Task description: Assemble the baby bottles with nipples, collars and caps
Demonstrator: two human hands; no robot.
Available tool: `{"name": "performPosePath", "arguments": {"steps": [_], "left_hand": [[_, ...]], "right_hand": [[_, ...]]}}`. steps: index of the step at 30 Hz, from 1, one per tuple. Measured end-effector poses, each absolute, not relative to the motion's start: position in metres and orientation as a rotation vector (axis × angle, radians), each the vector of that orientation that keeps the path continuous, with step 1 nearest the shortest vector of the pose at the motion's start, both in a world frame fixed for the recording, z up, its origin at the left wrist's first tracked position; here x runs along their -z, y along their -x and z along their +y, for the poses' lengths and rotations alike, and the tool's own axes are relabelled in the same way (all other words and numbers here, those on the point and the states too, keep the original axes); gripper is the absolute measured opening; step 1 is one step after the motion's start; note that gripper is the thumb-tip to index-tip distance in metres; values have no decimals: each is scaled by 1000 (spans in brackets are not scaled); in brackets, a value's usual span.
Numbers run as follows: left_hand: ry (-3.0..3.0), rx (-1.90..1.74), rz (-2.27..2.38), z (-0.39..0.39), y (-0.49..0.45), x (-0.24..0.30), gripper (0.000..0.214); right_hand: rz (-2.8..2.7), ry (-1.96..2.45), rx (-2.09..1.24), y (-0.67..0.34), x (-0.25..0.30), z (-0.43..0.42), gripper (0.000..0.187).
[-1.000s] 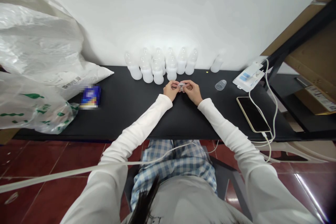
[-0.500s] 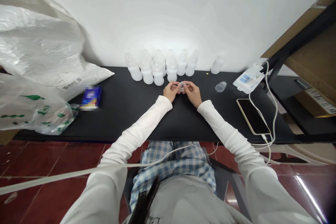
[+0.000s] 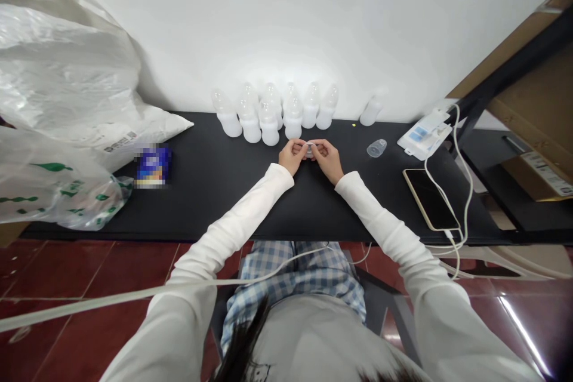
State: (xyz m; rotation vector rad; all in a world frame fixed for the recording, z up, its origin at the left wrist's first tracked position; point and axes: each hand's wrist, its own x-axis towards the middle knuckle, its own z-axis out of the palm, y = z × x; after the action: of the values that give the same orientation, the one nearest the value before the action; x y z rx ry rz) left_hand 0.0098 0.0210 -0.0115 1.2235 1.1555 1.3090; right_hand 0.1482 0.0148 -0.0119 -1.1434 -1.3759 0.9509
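Over the black table (image 3: 197, 203), my left hand (image 3: 292, 156) and my right hand (image 3: 326, 158) meet in front of a group of bottles. Between their pinched thumbs and fingers is a small, round, translucent bottle part (image 3: 309, 150), mostly covered, so its exact kind is unclear. Just beyond stand several white bottles (image 3: 269, 131) with clear domed tops. One more white bottle (image 3: 370, 112) is by the wall, to the right. Nearer me than that bottle, a clear domed cap (image 3: 376, 148) lies on its side.
At left are large white plastic bags (image 3: 67, 65) and a blurred blue packet (image 3: 153, 166). To the right lie a white-and-blue package (image 3: 425, 133) and a phone (image 3: 431, 200) with a white cable (image 3: 468, 203). A black shelf frame (image 3: 501, 65) rises at far right.
Both hands stay in nearly the same place, fingers shifting slightly around the small part, which now shows less between them. The bottles and cap have not moved.
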Motion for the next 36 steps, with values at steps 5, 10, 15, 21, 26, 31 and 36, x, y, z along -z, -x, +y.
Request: {"name": "performPosePath", "arguments": {"steps": [5,10,15,21,26,31,36], "left_hand": [[-1149,-1309,1081,24,-9,12,23],[-1189,-1296,1173,23,-8,14,21],[-1281,-1301,1218,19,-10,12,20],[-1257,-1304,1150,19,-9,8,18],[-1226,-1346,1073,20,-5,7,23],[-1318,-1319,929,18,-8,8,25],[-1184,-1303,1046,22,-10,12,32]], "right_hand": [[-1375,1059,-1030,-152,11,16,56],[-1415,1124,-995,-152,14,17,50],[-1443,1156,-866,-150,15,16,39],[-1487,1134,-915,-154,15,17,50],[-1307,1040,-1271,-164,10,22,70],[-1493,1015,-1232,-172,2,23,50],[-1568,1135,-798,-184,2,29,52]]}}
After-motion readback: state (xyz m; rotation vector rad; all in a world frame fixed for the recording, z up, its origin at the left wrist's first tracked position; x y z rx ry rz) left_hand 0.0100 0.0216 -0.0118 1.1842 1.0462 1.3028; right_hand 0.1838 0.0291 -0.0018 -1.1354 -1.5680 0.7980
